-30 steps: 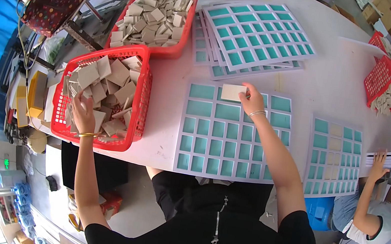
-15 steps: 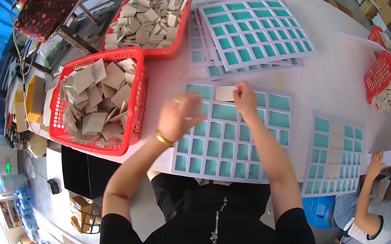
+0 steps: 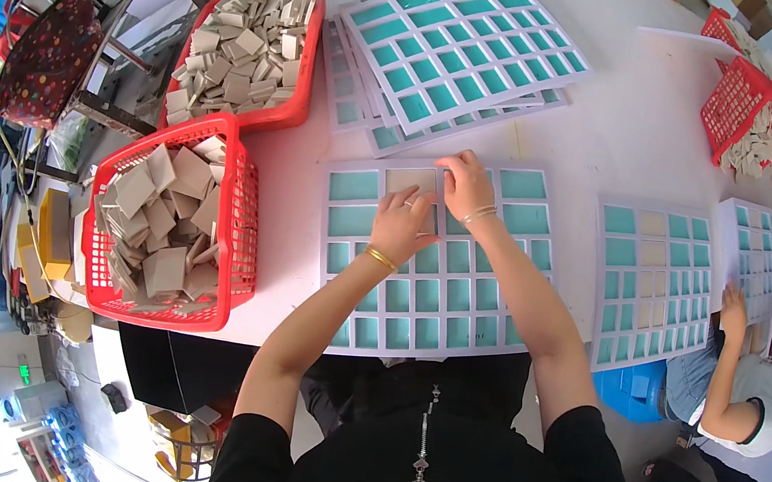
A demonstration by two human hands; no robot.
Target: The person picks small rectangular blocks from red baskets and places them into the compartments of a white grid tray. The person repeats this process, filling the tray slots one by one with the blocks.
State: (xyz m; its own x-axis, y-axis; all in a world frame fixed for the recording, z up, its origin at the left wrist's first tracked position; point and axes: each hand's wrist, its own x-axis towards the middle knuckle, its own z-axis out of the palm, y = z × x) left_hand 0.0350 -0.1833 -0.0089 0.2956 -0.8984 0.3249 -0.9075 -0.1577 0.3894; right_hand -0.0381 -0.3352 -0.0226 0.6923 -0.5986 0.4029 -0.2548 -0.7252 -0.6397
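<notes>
A white grid tray [image 3: 356, 333] with turquoise-bottomed compartments lies on the table before me. A beige tile [image 3: 408, 179] sits in a top-row compartment, left of the tray's middle. My right hand [image 3: 466, 190] is at the tile's right edge, its fingers curled together; what they pinch, if anything, is hidden. My left hand [image 3: 400, 228] is closed over the second-row compartment just below the tile. Its fingers are bent downward, and I cannot make out what is under them.
Two red baskets of beige tiles, the near basket [image 3: 233, 263] and far basket [image 3: 305, 59], stand left. Stacked grid trays [image 3: 465, 48] lie beyond. Another tray [image 3: 606, 319], partly filled, lies right. A co-worker's hand [image 3: 733, 311] touches an upright tray [image 3: 754, 251]; a red basket [image 3: 725, 107] stands behind.
My left hand has moved right, onto the tray beside my right hand. The tile, earlier held by its right end, now lies in its compartment. The co-worker's tray shows its gridded face.
</notes>
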